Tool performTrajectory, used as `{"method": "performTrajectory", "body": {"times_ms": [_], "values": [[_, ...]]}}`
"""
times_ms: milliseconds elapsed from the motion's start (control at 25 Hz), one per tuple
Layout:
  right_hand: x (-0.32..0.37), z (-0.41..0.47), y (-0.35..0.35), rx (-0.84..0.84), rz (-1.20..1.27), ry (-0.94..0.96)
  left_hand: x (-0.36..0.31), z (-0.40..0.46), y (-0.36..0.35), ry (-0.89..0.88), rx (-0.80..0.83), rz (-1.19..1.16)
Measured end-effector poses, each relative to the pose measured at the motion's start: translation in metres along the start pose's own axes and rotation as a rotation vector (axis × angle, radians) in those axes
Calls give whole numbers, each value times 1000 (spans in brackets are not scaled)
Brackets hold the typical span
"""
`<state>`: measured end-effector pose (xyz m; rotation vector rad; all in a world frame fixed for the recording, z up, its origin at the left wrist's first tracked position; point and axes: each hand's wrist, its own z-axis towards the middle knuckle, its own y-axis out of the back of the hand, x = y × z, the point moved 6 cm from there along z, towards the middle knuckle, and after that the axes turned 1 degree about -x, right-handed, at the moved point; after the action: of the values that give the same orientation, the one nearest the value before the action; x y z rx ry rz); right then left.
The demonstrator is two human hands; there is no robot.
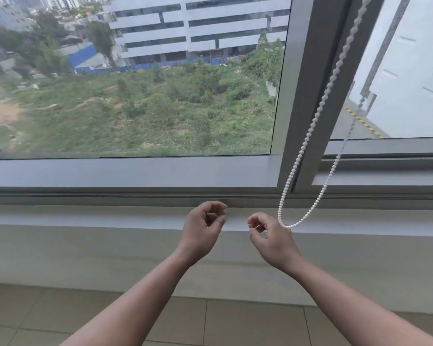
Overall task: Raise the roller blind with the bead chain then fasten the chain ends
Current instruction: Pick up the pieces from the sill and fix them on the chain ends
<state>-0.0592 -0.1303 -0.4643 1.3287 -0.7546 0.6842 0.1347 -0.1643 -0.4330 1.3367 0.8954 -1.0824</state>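
Note:
A white bead chain point(310, 131) hangs as a loop from the upper right, in front of the grey window mullion point(310, 96). The bottom of the loop curves just beside the knuckles of my right hand point(273, 240); whether it touches them is unclear. My right hand is raised in front of the sill with its fingers loosely curled, and nothing shows between thumb and fingers. To its left, a short gap away, my left hand point(203, 226) is also loosely curled and holds nothing. The roller blind itself is out of view above the frame.
A grey window frame point(135, 173) and a white ledge point(85, 218) run across in front of me, with a pale wall below and tiled floor point(60, 315) at my feet. Through the glass are greenery and buildings.

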Motion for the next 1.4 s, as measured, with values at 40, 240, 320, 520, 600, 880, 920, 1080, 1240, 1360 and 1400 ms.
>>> {"method": "performTrajectory", "body": {"times_ms": [40, 240, 320, 520, 600, 880, 920, 1080, 1240, 1360, 1400], "values": [[4, 6, -7, -8, 4, -15, 11, 6, 15, 13, -35, 16], [18, 30, -43, 4, -15, -116, 58, 35, 65, 63, -84, 199], [22, 36, -56, 22, -44, -165, 73, 45, 74, 72, -42, 274], [26, 49, -74, -23, -86, -260, 98, 62, 74, 94, 102, 359], [24, 50, -79, -53, -76, -294, 102, 66, 69, 55, 128, 409], [16, 56, -91, -142, -56, -338, 100, 80, 61, -118, 109, 651], [16, 56, -93, -152, -47, -334, 101, 81, 59, -130, 113, 646], [13, 62, -98, -192, 11, -324, 106, 87, 60, -157, 121, 604], [15, 55, -93, -213, 26, -307, 95, 84, 59, -174, 187, 379], [26, 48, -81, -224, 32, -286, 79, 76, 52, -193, 231, 265], [27, 46, -77, -228, 31, -280, 75, 75, 50, -196, 238, 241]]}}
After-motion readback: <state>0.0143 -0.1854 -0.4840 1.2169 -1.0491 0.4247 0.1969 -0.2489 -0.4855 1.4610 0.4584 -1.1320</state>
